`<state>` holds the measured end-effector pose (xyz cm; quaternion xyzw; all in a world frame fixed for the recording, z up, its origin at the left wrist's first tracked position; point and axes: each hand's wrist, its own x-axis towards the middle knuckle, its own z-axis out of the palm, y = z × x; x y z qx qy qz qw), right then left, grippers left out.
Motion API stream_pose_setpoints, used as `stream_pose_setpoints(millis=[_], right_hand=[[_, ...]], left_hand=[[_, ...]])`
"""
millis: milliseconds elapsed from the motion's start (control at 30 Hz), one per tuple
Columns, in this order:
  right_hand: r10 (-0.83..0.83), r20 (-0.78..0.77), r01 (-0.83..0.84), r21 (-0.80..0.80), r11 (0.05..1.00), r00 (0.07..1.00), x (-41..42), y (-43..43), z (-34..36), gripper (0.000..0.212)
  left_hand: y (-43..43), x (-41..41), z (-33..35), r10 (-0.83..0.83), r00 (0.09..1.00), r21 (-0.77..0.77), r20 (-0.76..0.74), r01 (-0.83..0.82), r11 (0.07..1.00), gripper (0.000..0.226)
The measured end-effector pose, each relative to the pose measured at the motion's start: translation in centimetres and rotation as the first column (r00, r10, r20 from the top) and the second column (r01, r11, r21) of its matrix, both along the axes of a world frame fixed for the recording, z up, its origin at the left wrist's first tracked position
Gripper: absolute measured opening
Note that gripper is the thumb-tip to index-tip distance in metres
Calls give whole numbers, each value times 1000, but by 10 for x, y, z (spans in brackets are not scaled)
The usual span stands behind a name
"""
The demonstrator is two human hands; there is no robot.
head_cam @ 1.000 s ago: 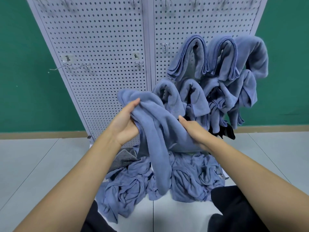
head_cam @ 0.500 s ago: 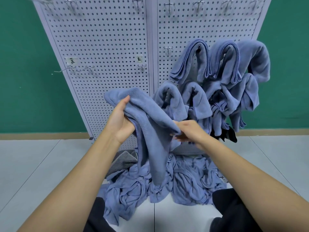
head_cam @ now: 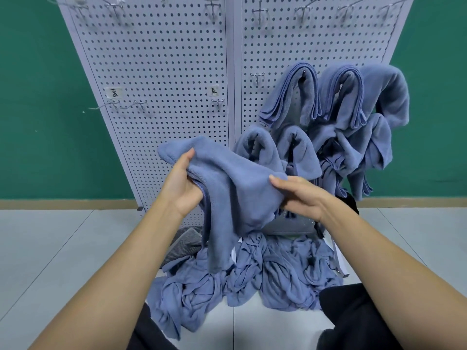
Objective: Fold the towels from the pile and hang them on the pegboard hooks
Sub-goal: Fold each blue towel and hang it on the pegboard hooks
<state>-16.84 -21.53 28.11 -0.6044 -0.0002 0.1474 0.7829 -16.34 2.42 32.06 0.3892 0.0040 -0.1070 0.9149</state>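
Some things just can't be seen here. The left hand [head_cam: 180, 186] has its thumb on top of the blue-grey terry towel [head_cam: 235, 188], and its fingers are buried under the cloth, clamped on the left end. The right hand [head_cam: 300, 195] pinches the right edge, with one digit lying along the top and the rest of the fingers tucked beneath, so I can't tell exactly how they sit. The towel is up in the air between both hands, in front of the white perforated metal pegboard [head_cam: 156, 72], and one long end dangles down over the heap of crumpled blue towels [head_cam: 265, 279] on the floor. The bunch of folded blue towels [head_cam: 336, 104] already hanging on the board's right half covers its own hooks. A dark scrap peeks out below them, no idea what it is. The top row of wire hooks [head_cam: 260, 12] is cut off by the frame, and the two little paper labels [head_cam: 113, 92] are too blurry to read. A grey striped cloth [head_cam: 183, 245] sticks out half hidden behind the dangling end.

Compared with half a second ago, the right hand has shifted a bit right and opened flatter, so the towel is spread wider. The left hand has barely moved.

The room has a pale grey tiled floor [head_cam: 50, 243], a green wall [head_cam: 38, 97] and a tan skirting strip [head_cam: 63, 203]. The person's dark trousers [head_cam: 353, 314] are at the bottom.
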Motion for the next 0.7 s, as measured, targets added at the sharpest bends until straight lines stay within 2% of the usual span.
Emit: stream_pose_setpoints(millis=[200, 267, 367, 433, 500, 600, 633, 700], right_hand=[[-318, 44, 317, 41, 948, 947, 13, -36, 30, 24], [-351, 37, 350, 41, 936, 936, 16, -47, 45, 24], [-351, 80, 354, -24, 935, 933, 18, -59, 70, 35], [-336, 125, 345, -62, 936, 934, 16, -65, 87, 26], [-346, 171, 375, -182, 909, 922, 8, -66, 107, 15], [-398, 273, 480, -399, 781, 876, 0, -69, 128, 21], [-410, 299, 503, -391, 771, 861, -2, -70, 134, 24], [-414, 345, 507, -248, 826, 843, -4, -70, 144, 21]], left_hand=[[24, 23, -5, 125, 990, 227, -68, -107, 968, 22], [29, 28, -3, 148, 987, 323, -63, -120, 939, 18], [31, 28, 11, 175, 984, 457, -26, -144, 878, 13], [31, 26, 27, 177, 984, 490, -6, -151, 859, 10], [32, 24, 44, 176, 984, 492, 7, -157, 856, 10], [32, 22, 68, 159, 987, 489, 21, -149, 860, 12], [31, 20, 76, 144, 989, 482, 26, -138, 865, 13], [28, 18, 89, 125, 992, 449, 36, -128, 885, 15]])
